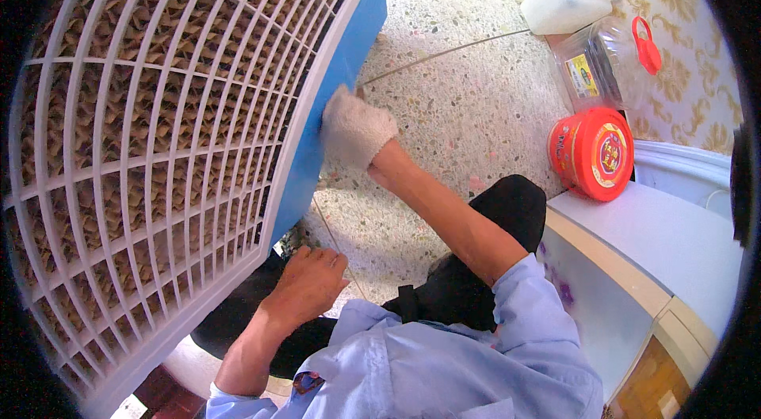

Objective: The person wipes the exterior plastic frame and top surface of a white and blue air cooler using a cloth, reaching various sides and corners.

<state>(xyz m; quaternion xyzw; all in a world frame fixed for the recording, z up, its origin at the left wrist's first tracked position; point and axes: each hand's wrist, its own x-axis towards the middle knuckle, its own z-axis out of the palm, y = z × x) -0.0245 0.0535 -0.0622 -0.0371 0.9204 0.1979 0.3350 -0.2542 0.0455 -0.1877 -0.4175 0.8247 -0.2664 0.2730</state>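
Note:
My right hand (358, 126), covered by a pale terry cloth or mitt (362, 127), presses against the blue side panel (309, 148) of a large evaporative air cooler. The cooler's white plastic grille (264, 240) fills the left of the view, with a brown honeycomb cooling pad (166, 92) behind its bars. My left hand (312, 279) is bare, its fingers loosely curled, just below the cooler's lower corner and above my left leg. I see nothing in it, though its palm is hidden.
A red round tub (591, 154) stands at the right by a white cabinet (642, 229). Behind it are a clear plastic jug with a red handle (615, 62) and several white plastic jugs (565, 3) along a patterned wall (689, 74). The floor (452, 104) is speckled terrazzo.

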